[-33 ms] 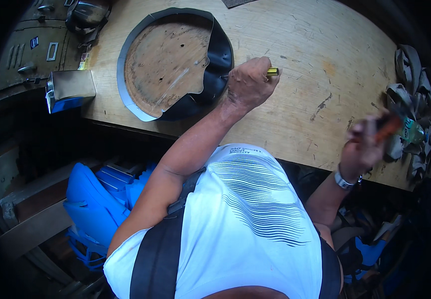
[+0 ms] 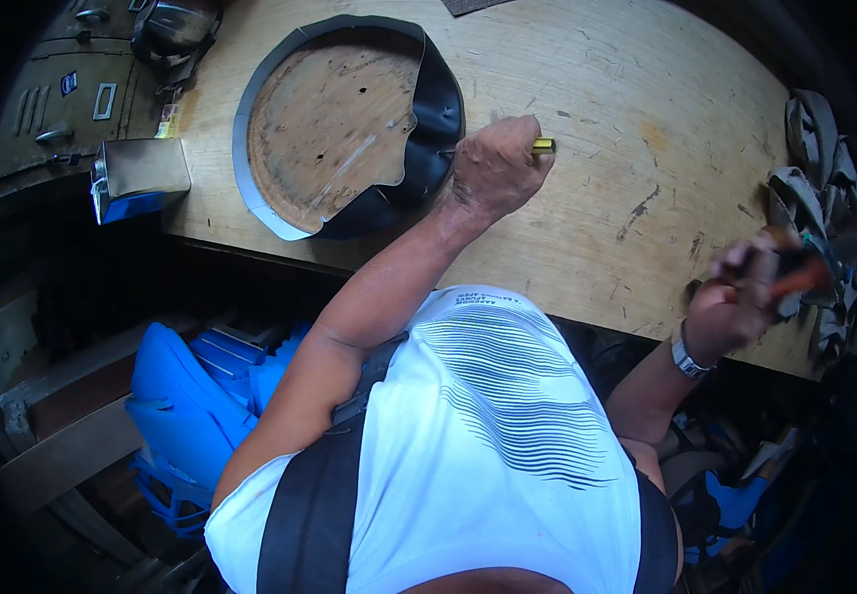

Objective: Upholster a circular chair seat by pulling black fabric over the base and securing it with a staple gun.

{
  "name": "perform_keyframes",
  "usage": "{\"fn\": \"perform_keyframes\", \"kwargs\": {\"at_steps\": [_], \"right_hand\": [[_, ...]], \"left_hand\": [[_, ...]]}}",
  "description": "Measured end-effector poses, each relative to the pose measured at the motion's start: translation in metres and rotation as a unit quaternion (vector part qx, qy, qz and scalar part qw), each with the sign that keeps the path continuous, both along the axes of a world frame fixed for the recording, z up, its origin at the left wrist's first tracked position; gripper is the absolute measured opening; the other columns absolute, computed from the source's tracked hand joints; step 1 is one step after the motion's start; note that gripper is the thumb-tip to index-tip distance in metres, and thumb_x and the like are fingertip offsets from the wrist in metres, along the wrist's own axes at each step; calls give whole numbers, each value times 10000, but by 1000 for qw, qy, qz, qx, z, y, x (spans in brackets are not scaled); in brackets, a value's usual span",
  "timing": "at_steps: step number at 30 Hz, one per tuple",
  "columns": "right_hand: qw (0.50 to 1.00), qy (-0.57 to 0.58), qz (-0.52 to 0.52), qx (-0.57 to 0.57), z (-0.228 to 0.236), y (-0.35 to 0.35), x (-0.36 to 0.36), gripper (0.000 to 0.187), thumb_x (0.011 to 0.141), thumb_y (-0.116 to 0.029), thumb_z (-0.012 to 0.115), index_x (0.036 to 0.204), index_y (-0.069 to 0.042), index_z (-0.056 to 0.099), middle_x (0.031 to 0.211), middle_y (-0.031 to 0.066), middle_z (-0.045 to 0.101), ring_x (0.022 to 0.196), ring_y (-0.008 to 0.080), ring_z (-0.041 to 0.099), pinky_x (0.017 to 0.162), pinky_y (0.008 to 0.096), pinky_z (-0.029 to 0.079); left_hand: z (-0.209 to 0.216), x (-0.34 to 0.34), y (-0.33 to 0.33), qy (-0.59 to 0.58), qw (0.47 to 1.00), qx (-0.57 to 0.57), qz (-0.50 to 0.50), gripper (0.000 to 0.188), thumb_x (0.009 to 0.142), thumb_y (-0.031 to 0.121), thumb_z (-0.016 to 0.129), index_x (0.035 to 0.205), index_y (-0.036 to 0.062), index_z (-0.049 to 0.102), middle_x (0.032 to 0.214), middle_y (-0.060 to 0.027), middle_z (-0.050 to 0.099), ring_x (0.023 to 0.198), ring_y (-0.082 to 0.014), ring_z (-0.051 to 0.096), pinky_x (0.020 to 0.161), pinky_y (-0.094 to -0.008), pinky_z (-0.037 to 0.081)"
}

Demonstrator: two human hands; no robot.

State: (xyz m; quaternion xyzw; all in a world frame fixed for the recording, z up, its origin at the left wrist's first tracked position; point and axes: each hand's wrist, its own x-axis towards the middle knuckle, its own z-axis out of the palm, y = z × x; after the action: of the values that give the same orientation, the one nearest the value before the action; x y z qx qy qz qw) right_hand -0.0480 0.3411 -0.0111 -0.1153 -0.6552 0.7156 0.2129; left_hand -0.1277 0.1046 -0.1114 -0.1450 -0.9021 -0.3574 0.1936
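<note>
On the workbench lies a round, worn wooden board (image 2: 324, 129) ringed by a raised dark band (image 2: 438, 94), whose right side is bent and has small holes. My left hand (image 2: 498, 166) is closed around a tool with a yellow-and-black handle (image 2: 544, 146). Its thin tip points left at the band's right side; whether it touches is hard to tell. Well off to the right, my right hand (image 2: 740, 297) grips an orange-and-black tool (image 2: 800, 277), smeared by motion, so its kind cannot be made out.
Crumpled grey cloth (image 2: 829, 188) lies at the bench's right end. A rectangular metal can (image 2: 141, 178) stands at the left edge of the bench (image 2: 597, 198). Metal lockers (image 2: 77, 99) are at the far left. Blue plastic pieces (image 2: 186, 396) sit below the bench on the left.
My right hand and the orange-and-black tool have moved a little to the right and down, toward the grey cloth. My left hand and the round board stay in place.
</note>
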Motion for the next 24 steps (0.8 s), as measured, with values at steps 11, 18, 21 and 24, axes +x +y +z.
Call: {"fn": "perform_keyframes", "kwargs": {"at_steps": [11,18,21,24], "right_hand": [[994,-22,28,99,-48,-55,-9,299,975,-137,626,1249,-49,546,938,26,593,667,117,512,556,265,434],[892,-286,216,275,-143,-73,28,667,843,-274,759,1367,14,463,1005,215,652,893,355,663,792,428,521],[888,-190,90,409,-156,-41,16,676,834,-299,792,1358,7,494,1097,185,634,923,302,626,829,427,509],[822,-115,21,557,-131,-33,-4,706,857,-350,777,1397,-6,480,1203,221,605,1075,350,603,944,451,482]], "left_hand": [[-20,10,-14,2,996,-61,-71,161,774,86,700,792,63,542,711,-141,595,676,-351,648,575,-450,503],[-18,5,-19,-38,990,-126,-58,208,753,99,744,813,66,548,732,-122,618,709,-338,665,594,-440,524],[-14,10,-22,-28,990,-114,-76,221,767,122,763,830,71,558,754,-116,627,714,-331,669,599,-435,531],[-7,12,-26,-39,989,-108,-95,284,810,212,800,914,63,582,830,-113,631,777,-313,673,648,-417,542]]}}
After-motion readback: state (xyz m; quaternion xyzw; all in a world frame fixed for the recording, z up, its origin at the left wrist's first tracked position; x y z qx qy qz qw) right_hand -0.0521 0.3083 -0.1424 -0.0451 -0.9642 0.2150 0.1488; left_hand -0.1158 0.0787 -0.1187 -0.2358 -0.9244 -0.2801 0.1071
